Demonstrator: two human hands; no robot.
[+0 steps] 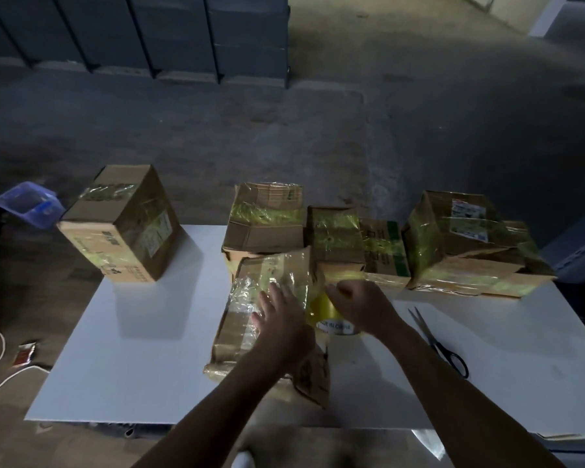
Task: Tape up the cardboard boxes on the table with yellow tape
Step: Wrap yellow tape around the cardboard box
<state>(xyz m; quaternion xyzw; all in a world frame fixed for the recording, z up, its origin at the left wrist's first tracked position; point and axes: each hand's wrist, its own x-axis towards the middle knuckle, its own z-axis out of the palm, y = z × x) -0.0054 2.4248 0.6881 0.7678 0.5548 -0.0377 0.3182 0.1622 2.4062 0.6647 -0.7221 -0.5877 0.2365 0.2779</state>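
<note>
I record the near box [237,332] lying at the middle of the white worktop [142,359], its top glossy with wrinkled film. My left hand [279,319] lies flat on that top, fingers straight and spread, grip apart, pressing down. My right hand [357,304] is curled over the yellow tape roll [321,310], grip clamped on it, and the roll stands just beside the box's right flank. Risks, in my judgement: the strip between roll and box may twist or fold on itself if the roll is drawn off at an angle. The box looks battered, with a loose flap at its near corner, and may slide or buckle under uneven pressure. The scissors [436,342] lie to the right, apart from both hands, so cutting means letting go of something. Limits of observation: the light is poor. I cannot trace the free strip or see where the tape ends on the box. The right fingertips are hidden behind knuckles and roll. The other boxes [265,217] along the far edge carry yellowish film, but I cannot tell whether they are fully sealed.
</note>
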